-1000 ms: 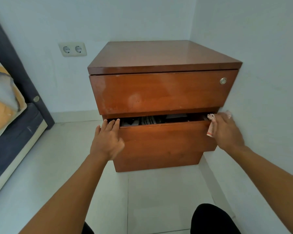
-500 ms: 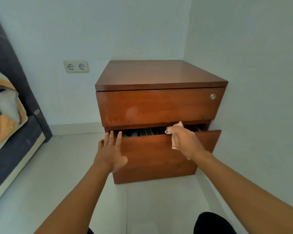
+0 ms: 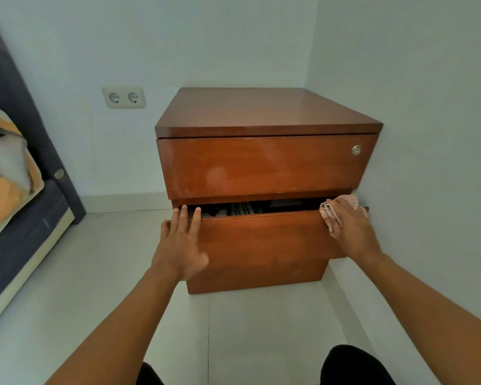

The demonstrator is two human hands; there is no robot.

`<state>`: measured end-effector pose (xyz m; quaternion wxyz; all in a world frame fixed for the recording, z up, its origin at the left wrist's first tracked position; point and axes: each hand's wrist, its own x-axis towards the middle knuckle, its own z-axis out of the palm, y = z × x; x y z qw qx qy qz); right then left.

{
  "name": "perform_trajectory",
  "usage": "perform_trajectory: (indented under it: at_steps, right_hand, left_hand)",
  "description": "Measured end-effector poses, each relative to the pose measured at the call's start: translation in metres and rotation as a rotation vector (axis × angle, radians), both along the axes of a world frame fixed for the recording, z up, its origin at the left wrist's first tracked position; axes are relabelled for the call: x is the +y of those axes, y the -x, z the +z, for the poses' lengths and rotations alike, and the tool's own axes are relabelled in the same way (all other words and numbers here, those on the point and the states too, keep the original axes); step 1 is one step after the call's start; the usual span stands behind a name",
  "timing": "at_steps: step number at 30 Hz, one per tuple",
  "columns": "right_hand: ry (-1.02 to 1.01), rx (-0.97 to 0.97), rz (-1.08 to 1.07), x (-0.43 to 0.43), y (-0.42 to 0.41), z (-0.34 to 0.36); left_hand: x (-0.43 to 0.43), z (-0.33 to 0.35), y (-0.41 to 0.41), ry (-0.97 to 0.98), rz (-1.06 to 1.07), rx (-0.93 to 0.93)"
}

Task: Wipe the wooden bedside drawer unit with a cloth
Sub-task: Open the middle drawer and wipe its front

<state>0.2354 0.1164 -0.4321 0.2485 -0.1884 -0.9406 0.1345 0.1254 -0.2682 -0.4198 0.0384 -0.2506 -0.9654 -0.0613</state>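
Note:
A reddish-brown wooden drawer unit [image 3: 264,165] stands in the room's corner against the right wall. Its upper drawer is closed and has a small round metal lock. The lower drawer [image 3: 261,243] is pulled partly out, with dark and striped items showing inside. My left hand [image 3: 182,243] lies flat on the left end of the lower drawer front, fingers over its top edge. My right hand [image 3: 351,227] presses a pale red-striped cloth [image 3: 329,216] onto the right end of that drawer's top edge.
A double wall socket [image 3: 123,97] sits on the back wall left of the unit. A bed with a dark blue frame [image 3: 25,226] and an orange and white blanket [image 3: 6,168] lies at the left. White floor tiles [image 3: 100,273] spread below; my dark-clad knees show at the bottom edge.
My right hand with the cloth went from the drawer's right end to its middle, then back to the right end. The left hand stayed on the left end; the camera moved back.

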Motion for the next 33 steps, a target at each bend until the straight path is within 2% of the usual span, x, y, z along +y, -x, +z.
perform_trajectory:
  at_steps: [6, 8, 10, 12, 14, 16, 19, 21, 28, 33]
  right_hand:
    - [0.092, 0.077, -0.066, 0.011, -0.006, 0.006]
    - [0.209, 0.179, -0.168, 0.003, -0.002, 0.012]
    - [0.296, 0.351, -0.146, -0.027, 0.001, 0.013]
    - [0.173, 0.463, 0.04, -0.078, 0.007, 0.0]
    - [-0.038, 0.465, 0.259, -0.134, 0.017, -0.028]
    - [-0.138, 0.335, 0.392, -0.185, 0.036, -0.053]
    - [-0.275, 0.179, 0.363, -0.213, 0.066, -0.083]
    - [-0.36, 0.223, 0.324, -0.204, 0.074, -0.096]
    - [-0.368, 0.235, 0.155, -0.098, 0.052, -0.117]
    - [-0.084, 0.232, -0.023, -0.01, 0.015, -0.114]
  left_hand:
    - [-0.014, 0.0, -0.001, -0.01, -0.07, 0.009]
    - [-0.02, -0.001, -0.002, -0.039, -0.09, 0.02]
    - [-0.022, -0.003, -0.003, -0.082, -0.091, 0.03]
    - [-0.02, -0.005, -0.004, -0.116, -0.089, 0.047]
    - [-0.018, -0.007, -0.005, -0.152, -0.083, 0.057]
    - [-0.018, -0.008, -0.004, -0.194, -0.066, 0.061]
    - [-0.017, -0.011, -0.002, -0.223, -0.044, 0.095]
    - [-0.014, -0.016, -0.002, -0.24, -0.033, 0.155]
    - [-0.01, -0.022, -0.002, -0.268, -0.043, 0.207]
    - [-0.005, -0.022, -0.006, -0.271, -0.023, 0.217]
